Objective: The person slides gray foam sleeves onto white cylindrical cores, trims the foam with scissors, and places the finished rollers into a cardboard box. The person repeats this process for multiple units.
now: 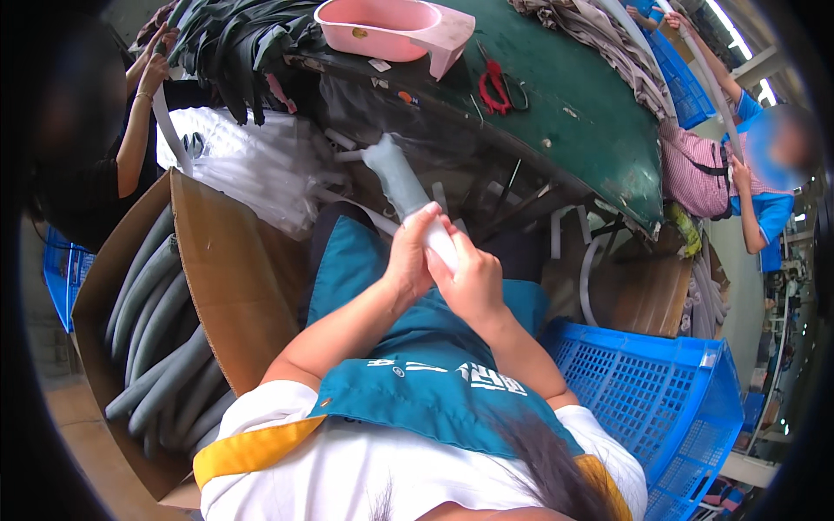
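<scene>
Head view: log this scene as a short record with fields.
left hand: grips the white tube
right hand: grips the same tube, touching the left hand
white tube: runs into a grey foam sleeve
cardboard box: on the person's left, holds grey foam tubes
blue crate: on the person's right
green table: bears pink basin, red scissors

Up and beyond the grip, a dark green worktable (599, 130) carries a pink plastic basin (382, 28) and, nearer, a pair of red-handled scissors (495, 87). A heap of dark strips (234, 43) lies on the table's far left end, and a pile of pale grey strips (608, 43) on its far right. Left of the grip and lower stands an open brown cardboard box (234, 286) packed with long grey foam tubes (161, 347). Down to the right of the grip sits a blue perforated plastic crate (669, 399). Clear plastic wrapping (252, 165) bunches up to the left, under the table edge.
</scene>
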A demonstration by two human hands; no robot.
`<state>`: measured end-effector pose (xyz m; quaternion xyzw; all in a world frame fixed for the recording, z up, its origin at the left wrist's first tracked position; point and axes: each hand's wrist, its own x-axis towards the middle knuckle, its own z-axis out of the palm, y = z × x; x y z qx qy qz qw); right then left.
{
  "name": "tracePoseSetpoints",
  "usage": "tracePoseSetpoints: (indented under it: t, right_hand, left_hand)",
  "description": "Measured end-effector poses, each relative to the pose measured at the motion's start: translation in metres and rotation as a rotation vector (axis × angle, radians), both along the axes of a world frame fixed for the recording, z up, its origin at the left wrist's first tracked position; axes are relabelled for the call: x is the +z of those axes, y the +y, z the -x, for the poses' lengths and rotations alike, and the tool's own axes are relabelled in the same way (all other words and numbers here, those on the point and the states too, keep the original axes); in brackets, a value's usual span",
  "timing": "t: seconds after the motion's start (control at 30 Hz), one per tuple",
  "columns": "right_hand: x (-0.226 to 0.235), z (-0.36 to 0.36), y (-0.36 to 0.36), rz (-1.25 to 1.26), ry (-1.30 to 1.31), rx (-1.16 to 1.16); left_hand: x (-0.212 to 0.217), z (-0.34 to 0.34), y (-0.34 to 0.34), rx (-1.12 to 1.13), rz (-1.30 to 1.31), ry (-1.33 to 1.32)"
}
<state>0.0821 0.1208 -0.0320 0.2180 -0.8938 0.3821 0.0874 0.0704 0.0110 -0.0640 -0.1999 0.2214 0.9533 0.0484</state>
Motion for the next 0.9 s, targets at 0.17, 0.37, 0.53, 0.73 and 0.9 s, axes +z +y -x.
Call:
tracePoseSetpoints:
  t: [0.17, 0.37, 0.53, 0.73, 0.9]
  right_hand:
    - [-0.003, 0.003, 0.003, -0.057, -0.025, 0.029]
    - [0.005, -0.003, 0.001, 0.284, 0.006, 0.281]
    - [-0.009, 0.008, 0.01, 0.311, -0.098, 0.34]
    - [0.037, -0.005, -0.011, 0.37, -0.176, 0.166]
    - [0.029, -0.001, 0.001, 0.264, -0.245, 0.14]
  left_hand:
    - [0.041, 0.023, -0.04, 0.041, 0.103, 0.129]
    - [0.072, 0.044, -0.1, 0.144, 0.055, 0.365]
    - [0.124, 0.036, -0.094, 0.191, 0.371, 0.419]
    - [0.089, 0.018, -0.058, 0.084, 0.42, 0.284]
    - [0.034, 0.021, -0.052, -0.012, 0.095, 0.122]
